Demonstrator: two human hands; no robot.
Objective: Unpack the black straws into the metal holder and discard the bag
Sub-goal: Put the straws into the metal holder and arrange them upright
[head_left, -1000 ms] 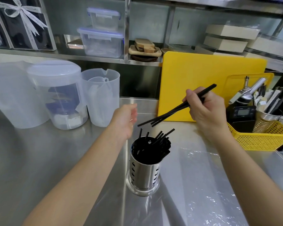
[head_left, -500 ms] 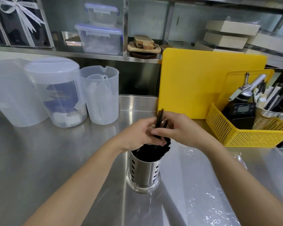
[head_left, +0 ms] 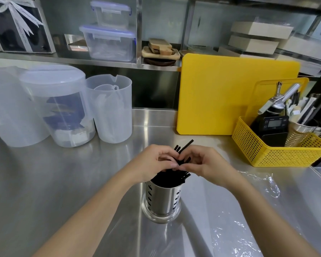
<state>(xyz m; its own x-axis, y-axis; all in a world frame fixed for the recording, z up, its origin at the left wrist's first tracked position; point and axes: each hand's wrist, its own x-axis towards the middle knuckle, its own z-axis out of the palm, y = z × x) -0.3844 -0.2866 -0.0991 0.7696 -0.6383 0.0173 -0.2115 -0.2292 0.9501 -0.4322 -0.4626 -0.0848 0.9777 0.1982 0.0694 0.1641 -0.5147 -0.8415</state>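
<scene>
A perforated metal holder [head_left: 161, 201] stands on the steel counter, packed with black straws [head_left: 167, 178]. My left hand [head_left: 154, 162] and my right hand [head_left: 202, 162] meet just above its mouth, fingertips pinching a few straws whose tips [head_left: 185, 144] stick up between them. The clear plastic bag [head_left: 235, 219] lies flat on the counter to the right of the holder, under my right forearm.
Translucent plastic jugs [head_left: 107, 108] stand at the back left. A yellow cutting board [head_left: 230, 93] leans against the shelf. A yellow basket [head_left: 267, 151] with a scale and utensils sits at the right. Shelves with boxes run along the back.
My right hand brought a small bunch of straws down from the air to the holder. My left hand came in to meet it, and both now press the straws into the holder.
</scene>
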